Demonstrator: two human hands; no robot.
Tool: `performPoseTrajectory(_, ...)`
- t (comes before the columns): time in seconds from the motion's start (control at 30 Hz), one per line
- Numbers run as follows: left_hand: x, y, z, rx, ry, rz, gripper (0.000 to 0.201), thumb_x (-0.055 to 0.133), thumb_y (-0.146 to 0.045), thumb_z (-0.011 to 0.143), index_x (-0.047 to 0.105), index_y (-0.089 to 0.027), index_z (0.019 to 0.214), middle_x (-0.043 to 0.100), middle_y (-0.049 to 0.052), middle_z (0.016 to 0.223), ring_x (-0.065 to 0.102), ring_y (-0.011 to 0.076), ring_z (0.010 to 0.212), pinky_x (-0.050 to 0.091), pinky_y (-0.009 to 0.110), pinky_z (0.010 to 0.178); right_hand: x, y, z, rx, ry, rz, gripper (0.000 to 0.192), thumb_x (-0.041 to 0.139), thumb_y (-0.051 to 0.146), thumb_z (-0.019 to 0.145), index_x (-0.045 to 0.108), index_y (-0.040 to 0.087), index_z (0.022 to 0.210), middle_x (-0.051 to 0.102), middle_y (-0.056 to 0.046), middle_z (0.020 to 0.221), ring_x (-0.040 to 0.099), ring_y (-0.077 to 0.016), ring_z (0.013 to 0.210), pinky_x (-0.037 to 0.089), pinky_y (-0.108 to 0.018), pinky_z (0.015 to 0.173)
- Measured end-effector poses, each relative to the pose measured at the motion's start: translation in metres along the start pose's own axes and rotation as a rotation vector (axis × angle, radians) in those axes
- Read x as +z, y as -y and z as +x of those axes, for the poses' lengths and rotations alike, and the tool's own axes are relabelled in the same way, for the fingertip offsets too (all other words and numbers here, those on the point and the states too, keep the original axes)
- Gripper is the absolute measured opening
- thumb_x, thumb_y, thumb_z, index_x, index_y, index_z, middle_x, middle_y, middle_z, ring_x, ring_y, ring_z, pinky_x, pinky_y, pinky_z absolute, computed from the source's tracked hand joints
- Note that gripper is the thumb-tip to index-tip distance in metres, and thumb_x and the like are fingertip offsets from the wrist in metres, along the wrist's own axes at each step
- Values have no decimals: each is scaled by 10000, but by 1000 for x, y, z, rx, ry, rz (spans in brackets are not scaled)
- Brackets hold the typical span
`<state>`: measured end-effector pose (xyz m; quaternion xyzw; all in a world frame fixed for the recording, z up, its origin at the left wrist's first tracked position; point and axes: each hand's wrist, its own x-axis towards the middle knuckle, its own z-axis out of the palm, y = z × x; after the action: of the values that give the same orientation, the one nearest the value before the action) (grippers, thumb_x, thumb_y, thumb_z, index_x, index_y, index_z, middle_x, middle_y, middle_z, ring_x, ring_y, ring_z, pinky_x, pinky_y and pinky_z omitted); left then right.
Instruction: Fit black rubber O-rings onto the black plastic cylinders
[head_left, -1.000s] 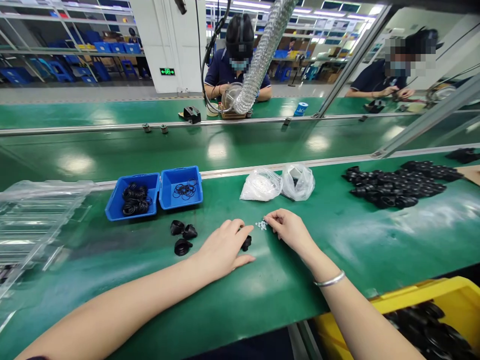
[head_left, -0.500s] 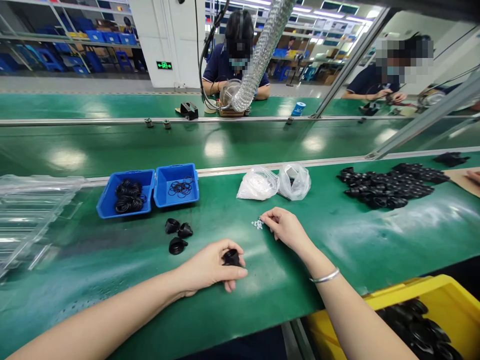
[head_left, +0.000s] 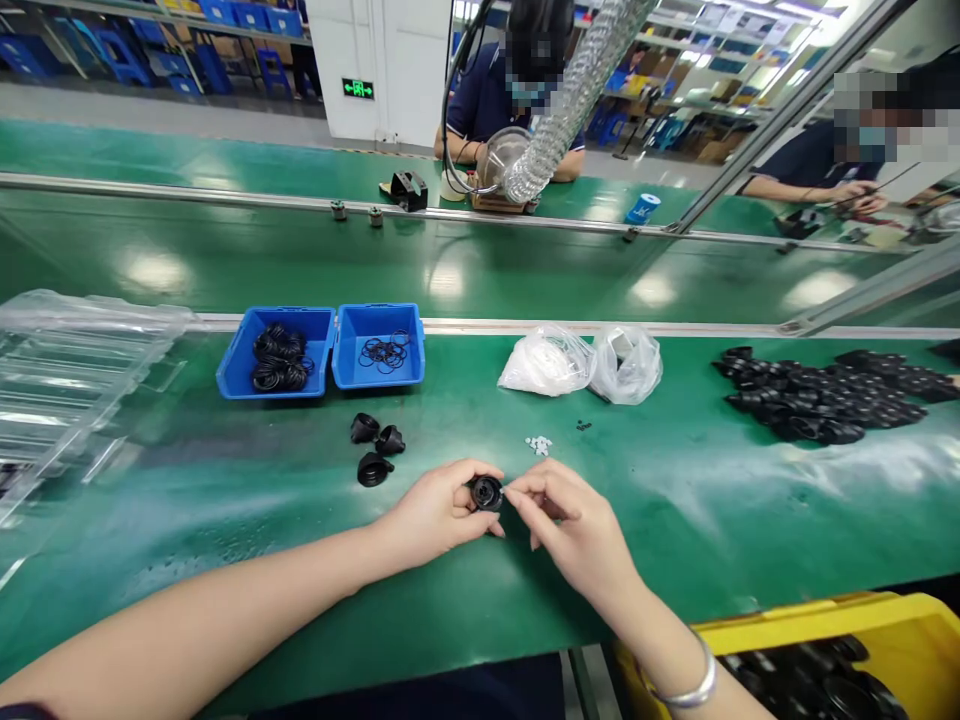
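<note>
My left hand is closed around a round black plastic part, its hollow side facing up toward me. Close against the rim of that part, the thumb and forefinger of my right hand are pinched together. A tiny pale bit shows at those fingertips, too small to make out well. Beyond my right hand lies a little pile of small white pieces, with a few tiny black pieces beside it. To the left, three black cup-shaped parts rest on the green table.
Two blue bins hold black rings. Clear plastic bags stand at the table's back edge. Many black parts are heaped at right. A yellow crate sits lower right, clear plastic trays at left. Co-workers sit across the line.
My right hand has left the white pieces and come to the black part in my left hand. The part is now turned with its opening toward me. The camera view has shifted.
</note>
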<state>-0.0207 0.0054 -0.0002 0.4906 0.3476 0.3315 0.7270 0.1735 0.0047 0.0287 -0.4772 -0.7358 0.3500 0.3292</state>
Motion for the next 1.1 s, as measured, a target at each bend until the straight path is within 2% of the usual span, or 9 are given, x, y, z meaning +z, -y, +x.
performPoseTrajectory(0.07, 1, -3, 0, 22, -27, 64, 341, 628, -171, 801, 513, -178, 1122, 642, 30, 939, 690, 166, 837, 536, 308, 809, 12, -3, -4, -110, -20, -98, 103, 541, 236, 946, 632, 216, 903, 577, -32, 785, 603, -144, 645, 520, -270, 564)
performPoseTrajectory(0.13, 3, -6, -1, 47, -73, 256, 310, 614, -162, 798, 544, -184, 1099, 608, -11, 829, 631, 119, 691, 520, 252, 694, 19, -7, -4, -218, -45, -194, 85, 524, 178, 951, 602, 209, 934, 586, -41, 811, 606, -159, 733, 530, -291, 647)
performPoseTrajectory(0.2, 3, -9, -2, 69, -109, 475, 313, 600, -140, 792, 573, -184, 1101, 541, -44, 722, 526, 89, 573, 475, 225, 608, 23, -9, -3, -304, -58, -280, 93, 511, 133, 951, 582, 192, 961, 587, -52, 840, 599, -161, 769, 532, -297, 675)
performPoseTrajectory(0.3, 4, -10, -3, 101, -137, 625, 361, 587, -111, 782, 584, -181, 1136, 521, -42, 737, 466, 82, 556, 463, 235, 625, 24, -8, -4, -390, -39, -418, 104, 510, 95, 946, 576, 151, 1004, 583, -73, 859, 600, -166, 792, 541, -296, 687)
performPoseTrajectory(0.47, 3, -6, -3, 103, -137, 635, 398, 570, -96, 768, 581, -178, 1157, 566, 4, 902, 467, 68, 548, 469, 236, 618, 24, -6, -10, -489, -39, -598, 104, 540, 73, 928, 585, 103, 1017, 596, -97, 833, 618, -189, 795, 557, -307, 685)
performPoseTrajectory(0.73, 3, -1, -5, 144, -136, 664, 426, 558, -99, 781, 577, -171, 1201, 608, 57, 1043, 588, 112, 678, 530, 271, 720, 24, -7, -11, -529, -31, -672, 109, 555, 53, 914, 597, 75, 1012, 609, -107, 820, 612, -194, 760, 544, -312, 655)
performPoseTrajectory(0.9, 2, 2, -3, 167, -125, 686, 451, 549, -102, 793, 557, -181, 1237, 615, 77, 1124, 633, 169, 891, 547, 287, 807, 25, -9, -11, -533, 16, -662, 128, 531, 57, 926, 609, 74, 1026, 613, -103, 823, 599, -189, 748, 517, -313, 640)
performPoseTrajectory(1.0, 2, 1, -4, 144, -138, 678, 443, 554, -110, 796, 561, -196, 1230, 622, 67, 1116, 638, 154, 837, 552, 276, 773, 23, -4, -11, -490, 29, -641, 139, 492, 92, 953, 623, 108, 998, 612, -79, 801, 586, -171, 700, 491, -297, 598)
performPoseTrajectory(1.1, 4, -1, -5, 74, -117, 583, 372, 569, -156, 819, 582, -213, 1186, 635, 52, 1067, 655, 146, 777, 561, 272, 734, 11, 0, -6, -455, 43, -499, 142, 489, 119, 956, 628, 146, 960, 632, -68, 829, 604, -156, 735, 506, -273, 636)
